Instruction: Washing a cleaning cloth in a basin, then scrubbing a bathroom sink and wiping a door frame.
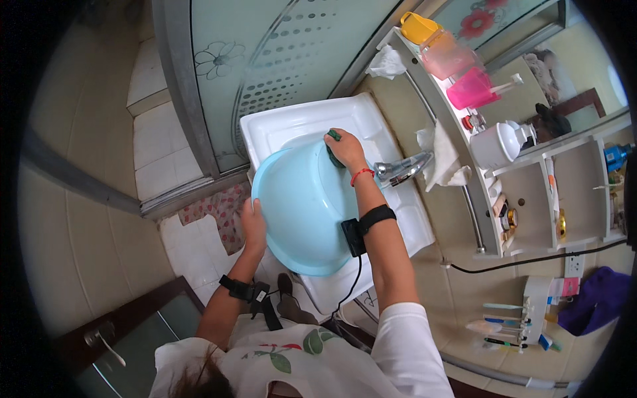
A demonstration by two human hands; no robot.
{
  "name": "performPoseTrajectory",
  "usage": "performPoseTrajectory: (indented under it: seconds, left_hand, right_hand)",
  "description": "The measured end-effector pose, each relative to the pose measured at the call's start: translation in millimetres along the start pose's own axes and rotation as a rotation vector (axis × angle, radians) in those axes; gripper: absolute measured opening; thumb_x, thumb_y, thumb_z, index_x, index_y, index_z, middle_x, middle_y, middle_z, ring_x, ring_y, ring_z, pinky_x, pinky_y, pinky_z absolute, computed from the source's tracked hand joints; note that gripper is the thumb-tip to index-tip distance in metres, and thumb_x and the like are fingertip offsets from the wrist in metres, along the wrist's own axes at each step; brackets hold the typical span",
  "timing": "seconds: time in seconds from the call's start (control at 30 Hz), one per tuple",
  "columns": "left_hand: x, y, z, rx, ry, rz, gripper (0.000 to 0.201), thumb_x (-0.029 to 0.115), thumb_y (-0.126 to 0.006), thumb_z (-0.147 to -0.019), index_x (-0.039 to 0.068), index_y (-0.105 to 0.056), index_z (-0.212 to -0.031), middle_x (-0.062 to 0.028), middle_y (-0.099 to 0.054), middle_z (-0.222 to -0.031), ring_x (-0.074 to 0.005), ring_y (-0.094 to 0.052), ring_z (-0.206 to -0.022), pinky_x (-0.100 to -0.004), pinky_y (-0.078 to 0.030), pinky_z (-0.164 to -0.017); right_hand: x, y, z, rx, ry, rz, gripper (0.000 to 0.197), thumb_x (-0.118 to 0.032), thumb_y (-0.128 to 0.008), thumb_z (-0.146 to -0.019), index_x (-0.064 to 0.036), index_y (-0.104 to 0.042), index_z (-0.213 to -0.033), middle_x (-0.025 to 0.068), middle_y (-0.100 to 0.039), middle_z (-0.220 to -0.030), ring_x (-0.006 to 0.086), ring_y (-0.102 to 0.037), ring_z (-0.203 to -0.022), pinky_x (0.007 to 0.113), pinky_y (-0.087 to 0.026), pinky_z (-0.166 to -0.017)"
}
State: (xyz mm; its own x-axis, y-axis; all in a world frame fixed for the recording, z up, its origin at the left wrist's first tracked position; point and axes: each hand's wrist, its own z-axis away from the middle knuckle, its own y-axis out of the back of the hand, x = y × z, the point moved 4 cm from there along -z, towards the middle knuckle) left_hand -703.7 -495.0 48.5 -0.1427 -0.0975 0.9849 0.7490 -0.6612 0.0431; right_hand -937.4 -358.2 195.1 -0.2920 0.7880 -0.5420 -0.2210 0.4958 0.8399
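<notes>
Step in hand, as judged: wiping of the basin (302, 205). The basin, light blue, lies tilted over the white sink (262, 131), its lower-left rim overhanging the front edge. The right hand (346, 150) is closed around a bunched green cloth (334, 158), at the basin's far side, near the faucet (403, 168). The left hand (252, 222) is at the left rim; its grip is partly hidden, so its closure cannot be told. Further wiping would call for firm support at the rim against slipping.
</notes>
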Motion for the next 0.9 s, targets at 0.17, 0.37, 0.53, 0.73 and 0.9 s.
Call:
performPoseTrajectory:
  seconds: [0.17,0.37,0.53,0.73,0.9]
  left_hand:
    - [2,-6,-9,-0.062,0.058,0.012,0.029,0.021,-0.042,-0.098,-0.003,-0.057,-0.101,-0.0077,-0.059,-0.081,-0.0153,-0.054,-0.076,-0.0327,-0.044,-0.071]
    - [-12,-3,-16,-0.089,0.211,0.176,0.028,0.019,-0.041,-0.099,-0.004,-0.056,-0.103,-0.0093,-0.058,-0.089,-0.0153,-0.054,-0.081,-0.0326,-0.043,-0.076]
    - [-8,-5,-12,-0.072,0.169,0.145,0.026,0.018,-0.04,-0.099,-0.003,-0.056,-0.101,-0.0081,-0.058,-0.088,-0.0143,-0.053,-0.08,-0.0321,-0.043,-0.074]
    - [-10,-1,-12,-0.115,0.163,0.158,0.026,0.018,-0.04,-0.099,-0.003,-0.055,-0.103,-0.0082,-0.058,-0.088,-0.0148,-0.053,-0.081,-0.032,-0.043,-0.075]
    - [4,-14,-7,-0.109,0.206,0.182,0.028,0.02,-0.041,-0.099,-0.003,-0.056,-0.104,-0.0054,-0.058,-0.09,-0.0122,-0.053,-0.08,-0.0314,-0.044,-0.073]
  right_hand:
    - [11,4,40,-0.006,0.004,-0.056,0.04,-0.033,-0.059,-0.086,-0.0057,-0.062,-0.114,0.0193,-0.06,-0.119,0.0346,-0.057,-0.109,0.038,-0.043,-0.095]
    - [-16,32,171,-0.111,0.144,-0.15,0.039,-0.03,-0.058,-0.09,-0.0099,-0.058,-0.123,0.017,-0.052,-0.132,0.0319,-0.051,-0.12,0.035,-0.04,-0.101]
    - [-6,41,193,-0.181,0.078,-0.154,0.042,-0.029,-0.058,-0.091,-0.0126,-0.054,-0.129,0.0156,-0.048,-0.136,0.0311,-0.05,-0.122,0.035,-0.04,-0.101]
    - [22,1,50,-0.035,0.226,0.015,0.047,-0.036,-0.049,-0.092,-0.007,-0.053,-0.128,0.0169,-0.052,-0.132,0.0329,-0.052,-0.118,0.037,-0.041,-0.098]
    - [65,12,-6,0.024,-0.05,0.055,0.047,-0.037,-0.051,-0.09,-0.0057,-0.056,-0.124,0.0194,-0.058,-0.122,0.0358,-0.056,-0.11,0.039,-0.043,-0.095]
